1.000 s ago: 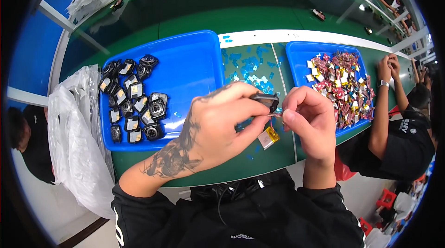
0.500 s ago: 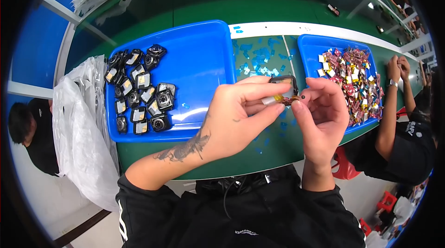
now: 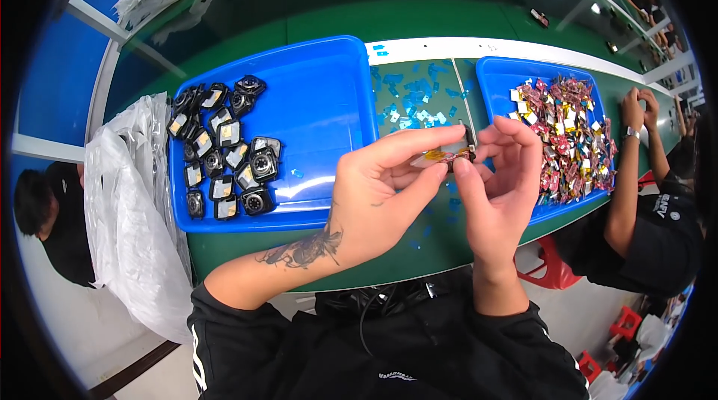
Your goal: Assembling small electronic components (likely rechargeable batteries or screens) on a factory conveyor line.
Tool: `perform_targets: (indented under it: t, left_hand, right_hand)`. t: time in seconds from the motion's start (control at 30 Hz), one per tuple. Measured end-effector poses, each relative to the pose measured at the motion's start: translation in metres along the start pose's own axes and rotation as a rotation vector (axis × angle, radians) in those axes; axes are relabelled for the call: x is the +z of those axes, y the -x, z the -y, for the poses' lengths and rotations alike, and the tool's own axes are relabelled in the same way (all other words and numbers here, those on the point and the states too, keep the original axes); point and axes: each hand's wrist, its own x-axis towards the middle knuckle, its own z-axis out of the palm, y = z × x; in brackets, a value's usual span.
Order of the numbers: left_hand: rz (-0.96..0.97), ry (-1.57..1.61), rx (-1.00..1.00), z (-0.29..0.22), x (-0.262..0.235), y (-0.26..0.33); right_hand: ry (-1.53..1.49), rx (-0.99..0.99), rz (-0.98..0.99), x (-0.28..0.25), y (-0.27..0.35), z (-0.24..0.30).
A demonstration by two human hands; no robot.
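Both hands meet over the table between two blue trays, on one small black watch case (image 3: 470, 138) with a circuit board (image 3: 449, 157) at it. My left hand (image 3: 389, 183) is closed, forefinger along the upper side and thumb below, with the board's yellow and clear film showing between them. From the other side, my right hand (image 3: 499, 183) pinches the near end of the piece with its thumb, its other fingers curled. The case is turned edge-on, and the fingers partly hide it. Whether the board is still attached to the case I cannot tell.
A blue tray (image 3: 351, 63) at left holds several black watch cases (image 3: 223, 153). At right, another blue tray (image 3: 490, 74) holds a heap of small circuit boards (image 3: 568, 138). Blue film scraps (image 3: 419, 93) lie between them. White plastic sheeting (image 3: 134, 220) hangs at left; a co-worker (image 3: 636, 228) sits at right.
The watch case has turned from showing its open frame to edge-on. My right hand has moved slightly left and nearer to me; my left hand has shifted slightly left.
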Motion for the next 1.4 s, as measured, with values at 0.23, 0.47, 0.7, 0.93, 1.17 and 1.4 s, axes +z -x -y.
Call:
perform_targets:
  t: [0.23,0.47,0.7,0.93,1.17,1.4]
  left_hand:
    - [-0.053,-0.103,-0.033,-0.004,-0.009,-0.004]
    - [-0.046,-1.954,0.297,-0.079,-0.090,0.014]
    - [-0.150,-2.075,-0.061,-0.060,-0.109,0.055]
    - [-0.103,-2.107,-0.101,-0.049,-0.108,0.042]
    - [-0.122,-1.583,-0.148,-0.089,-0.101,0.028]
    - [-0.128,-0.186,-0.177,-0.072,-0.057,-0.016]
  right_hand:
    - [0.090,-0.009,0.150,0.006,-0.014,0.006]
    - [0.304,0.148,0.546,0.017,-0.182,-0.025]
    - [0.706,0.109,0.290,0.038,-0.255,-0.139]
    - [0.559,-0.003,0.126,-0.001,-0.266,-0.124]
    - [0.611,-0.148,0.303,-0.100,-0.251,-0.046]
    - [1.382,-0.014,0.697,-0.135,-0.180,-0.028]
